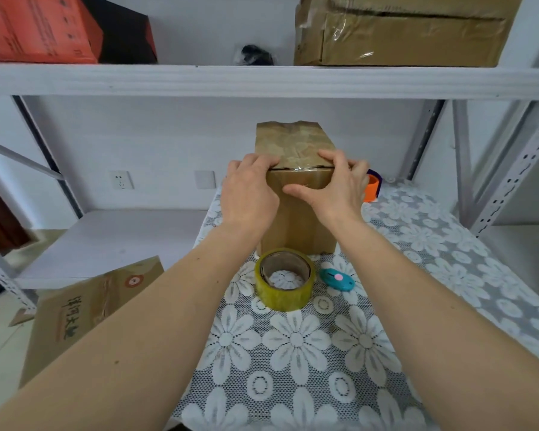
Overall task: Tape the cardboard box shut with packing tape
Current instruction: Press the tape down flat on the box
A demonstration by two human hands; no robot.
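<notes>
1. My left hand (249, 191) rests on the near top corner of the cardboard box (296, 225), with the fingers curled over the edge and pressing the flap down, so the box does not slide.
2. My right hand (339, 186) grips the other top corner. Its fingers lie on the lid and the thumb stretches along the front face, I think to rub the clear tape strip (296, 169) flat where it folds over the seam.
3. The box stands upright between my two hands, on the lace cloth (417, 275) of the counter.
4. The packing tape roll (284, 279) lies flat just below my hands, close to the box foot, ready for a next strip.
5. A small teal cutter (336, 279) lies beside the roll, under my right wrist.
6. An orange object (372, 188) is partly hidden behind my right hand; I cannot tell what it is.
</notes>
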